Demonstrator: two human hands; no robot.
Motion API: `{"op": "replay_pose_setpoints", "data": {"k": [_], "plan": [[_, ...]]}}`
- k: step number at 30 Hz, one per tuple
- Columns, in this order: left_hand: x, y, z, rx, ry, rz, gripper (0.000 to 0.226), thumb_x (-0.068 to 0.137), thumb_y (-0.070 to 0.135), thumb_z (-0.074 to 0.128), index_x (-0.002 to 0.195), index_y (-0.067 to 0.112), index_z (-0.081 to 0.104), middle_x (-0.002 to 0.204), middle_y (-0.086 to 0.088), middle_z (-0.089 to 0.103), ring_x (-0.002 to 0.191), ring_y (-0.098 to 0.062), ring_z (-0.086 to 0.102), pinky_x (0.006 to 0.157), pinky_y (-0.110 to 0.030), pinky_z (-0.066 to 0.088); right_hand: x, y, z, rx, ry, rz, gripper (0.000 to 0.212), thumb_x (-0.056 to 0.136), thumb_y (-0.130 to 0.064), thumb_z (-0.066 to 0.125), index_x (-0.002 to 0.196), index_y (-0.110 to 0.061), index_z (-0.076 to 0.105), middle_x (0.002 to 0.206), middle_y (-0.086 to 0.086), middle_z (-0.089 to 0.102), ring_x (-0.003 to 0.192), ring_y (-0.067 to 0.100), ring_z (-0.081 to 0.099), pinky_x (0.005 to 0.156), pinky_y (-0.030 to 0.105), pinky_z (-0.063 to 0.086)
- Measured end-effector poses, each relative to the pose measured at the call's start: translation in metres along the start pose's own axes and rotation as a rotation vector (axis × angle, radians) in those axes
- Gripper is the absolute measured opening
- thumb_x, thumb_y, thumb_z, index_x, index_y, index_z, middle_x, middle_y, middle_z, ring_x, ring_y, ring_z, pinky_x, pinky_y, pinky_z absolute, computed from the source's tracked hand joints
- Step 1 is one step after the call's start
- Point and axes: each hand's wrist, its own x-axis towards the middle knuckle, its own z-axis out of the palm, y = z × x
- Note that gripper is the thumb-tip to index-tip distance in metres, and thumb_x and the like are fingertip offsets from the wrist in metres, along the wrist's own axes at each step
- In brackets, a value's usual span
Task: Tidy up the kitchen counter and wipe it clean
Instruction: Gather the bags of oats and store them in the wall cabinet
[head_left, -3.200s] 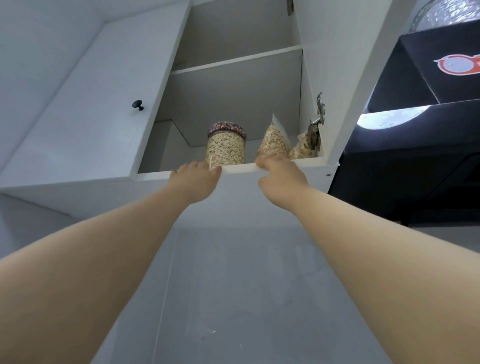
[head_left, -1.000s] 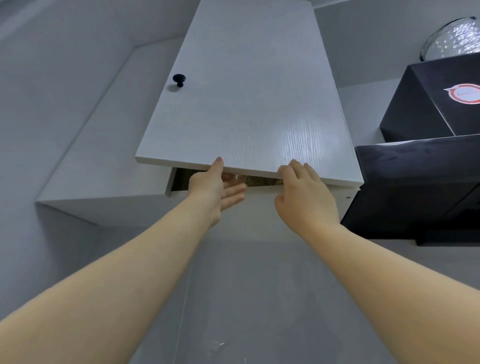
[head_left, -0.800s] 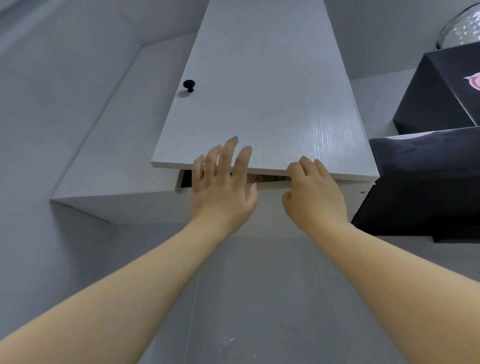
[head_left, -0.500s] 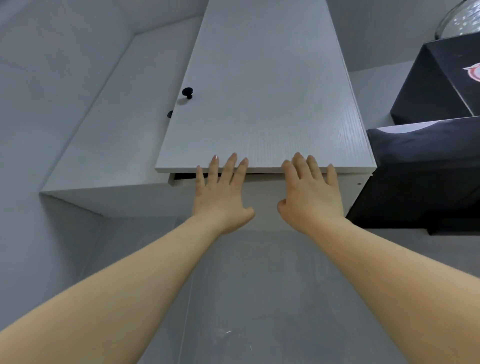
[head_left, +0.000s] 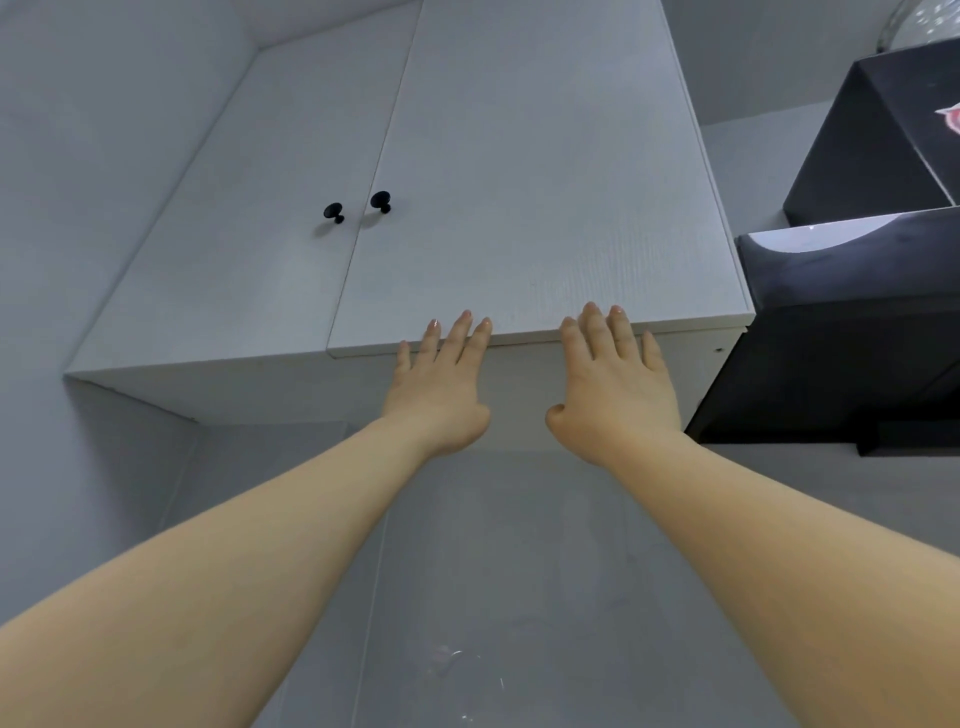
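Note:
I look up at a white wall cabinet. Its right door (head_left: 524, 197) lies nearly flush with the left door (head_left: 244, 234); each carries a small black knob, the right knob (head_left: 381, 200) and the left knob (head_left: 333, 211). My left hand (head_left: 441, 389) reaches up with straight fingers, its fingertips on the lower edge of the right door. My right hand (head_left: 613, 379) does the same further right, palm flat and fingers spread. Neither hand holds anything. The jars inside are hidden behind the doors.
A black range hood (head_left: 852, 322) juts out at the right, close beside the cabinet. A grey tiled wall (head_left: 493, 571) runs below the cabinet's underside (head_left: 249, 384). The counter is out of view.
The cabinet was open with a jar and bags on the shelf. The right door has swung shut, and both hands moved from its underside to flat fingers on its lower edge.

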Motion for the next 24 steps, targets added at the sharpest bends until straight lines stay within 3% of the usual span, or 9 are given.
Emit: {"op": "replay_pose_setpoints", "data": {"k": [11, 17, 24], "plan": [[-0.001, 0.003, -0.003, -0.044, -0.044, 0.001, 0.084, 0.086, 0.006, 0.037, 0.149, 0.026, -0.015, 0.157, 0.007, -0.02, 0.145, -0.023, -0.018, 0.118, -0.044, -0.005, -0.001, 0.0, 0.0, -0.006, -0.038, -0.006, 0.08, 0.094, -0.036, 0.042, 0.15, -0.013, -0.012, 0.158, 0.006, -0.018, 0.146, 0.025, -0.018, 0.119, 0.038, -0.003], [-0.015, 0.005, -0.01, -0.011, -0.141, 0.024, 0.075, 0.096, 0.019, 0.038, 0.149, 0.02, -0.013, 0.158, 0.003, -0.019, 0.147, -0.02, -0.012, 0.118, -0.043, -0.002, -0.007, 0.0, -0.008, 0.081, -0.092, 0.005, 0.074, 0.097, -0.039, 0.036, 0.151, -0.013, -0.006, 0.159, 0.004, -0.015, 0.147, 0.022, -0.013, 0.12, 0.037, 0.0], [-0.084, 0.007, 0.029, 0.004, -0.185, 0.047, 0.069, 0.097, 0.028, 0.038, 0.151, 0.02, -0.004, 0.16, 0.004, 0.002, 0.148, -0.018, -0.002, 0.118, -0.044, 0.005, -0.075, 0.001, 0.037, 0.206, -0.293, 0.06, 0.063, 0.096, -0.042, 0.037, 0.15, -0.029, 0.008, 0.16, 0.0, 0.0, 0.148, 0.024, -0.001, 0.119, 0.042, 0.009]]}}
